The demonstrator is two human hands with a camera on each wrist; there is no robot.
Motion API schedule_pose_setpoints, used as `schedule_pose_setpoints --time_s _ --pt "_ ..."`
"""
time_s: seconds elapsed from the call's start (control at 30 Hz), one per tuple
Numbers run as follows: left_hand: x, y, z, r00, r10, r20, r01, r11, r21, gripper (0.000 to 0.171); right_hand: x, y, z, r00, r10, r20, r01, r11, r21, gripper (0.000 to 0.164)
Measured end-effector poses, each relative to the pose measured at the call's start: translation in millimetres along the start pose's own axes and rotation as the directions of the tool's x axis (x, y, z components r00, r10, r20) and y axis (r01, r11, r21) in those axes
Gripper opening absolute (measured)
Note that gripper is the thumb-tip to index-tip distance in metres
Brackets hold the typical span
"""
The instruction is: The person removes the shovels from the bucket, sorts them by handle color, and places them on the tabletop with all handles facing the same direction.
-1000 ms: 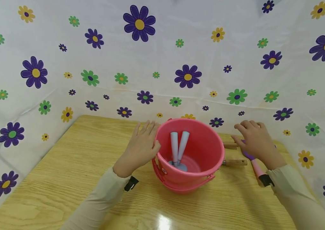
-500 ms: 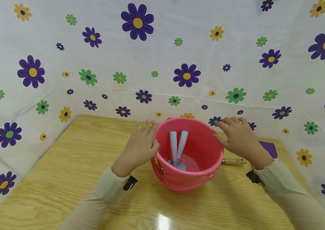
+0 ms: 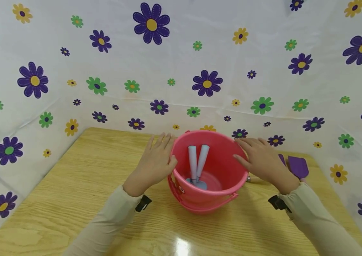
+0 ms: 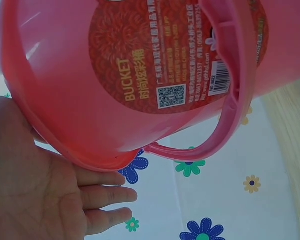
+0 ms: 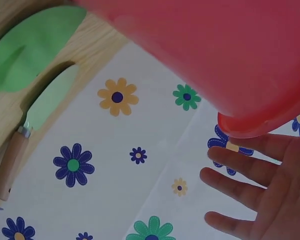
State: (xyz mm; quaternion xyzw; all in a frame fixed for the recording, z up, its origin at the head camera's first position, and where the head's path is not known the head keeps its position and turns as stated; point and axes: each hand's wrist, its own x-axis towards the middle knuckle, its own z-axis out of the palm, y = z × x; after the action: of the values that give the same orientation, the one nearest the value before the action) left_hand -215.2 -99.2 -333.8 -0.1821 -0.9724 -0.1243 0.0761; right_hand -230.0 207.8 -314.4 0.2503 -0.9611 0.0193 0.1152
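A pink bucket (image 3: 193, 204) stands on the table, its handle hanging down in front. Inside it lean two tools with pale grey-blue handles (image 3: 193, 160), which look like small trowels. At the left rim my left hand (image 3: 152, 167) rests with fingers stretched out and thumb near the edge. In the left wrist view, that hand (image 4: 40, 195) touches the bucket's rim beside a red label (image 4: 135, 55). My right hand (image 3: 261, 160) is at the right rim, fingers extended. From the right wrist view, its fingers (image 5: 235, 187) reach past the rim, lightly bent.
Right of the bucket lie a purple blade (image 3: 298, 167) and a wooden-handled tool, mostly covered by my right hand. The right wrist view shows a green trowel blade (image 5: 40, 42) and a slim pale-green trowel (image 5: 52, 95). Flowered cloth (image 3: 120, 64) borders the wooden table (image 3: 81, 185).
My right hand has moved left from above the tools at the right to the bucket's right rim. My left hand has stayed at the left rim. The bucket stands still.
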Motion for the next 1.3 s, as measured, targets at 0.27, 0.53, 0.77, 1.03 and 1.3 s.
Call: schedule_pose_setpoints --time_s 0.27,0.53,0.77,1.03,1.3 --pt "3.2 -3.6 -5.0 0.998 0.039 0.046 -0.041 0.998 0.044 0.061 -15 -4 1 0.995 0.056 0.089 -0.068 0.988 0.138 0.062" --pt "15.5 -5.2 -33.9 0.967 0.216 0.133 -0.234 0.963 0.136 0.059 -16 -7 1 0.995 0.058 0.086 -0.064 0.996 0.067 0.068" --pt "35.0 -0.2 -50.6 0.866 0.465 0.187 -0.500 0.826 0.260 0.050 -17 -7 -3 0.997 0.043 0.057 -0.043 0.999 -0.009 0.067" --pt "53.0 10.0 -49.0 0.718 0.566 0.405 -0.694 0.627 0.354 0.043 -20 -6 -2 1.000 0.016 -0.003 -0.017 0.996 -0.086 0.064" --pt "70.0 30.2 -54.0 0.636 0.561 0.529 -0.771 0.439 0.461 0.040 -19 -8 -2 0.999 0.030 0.037 -0.028 0.998 -0.054 0.074"
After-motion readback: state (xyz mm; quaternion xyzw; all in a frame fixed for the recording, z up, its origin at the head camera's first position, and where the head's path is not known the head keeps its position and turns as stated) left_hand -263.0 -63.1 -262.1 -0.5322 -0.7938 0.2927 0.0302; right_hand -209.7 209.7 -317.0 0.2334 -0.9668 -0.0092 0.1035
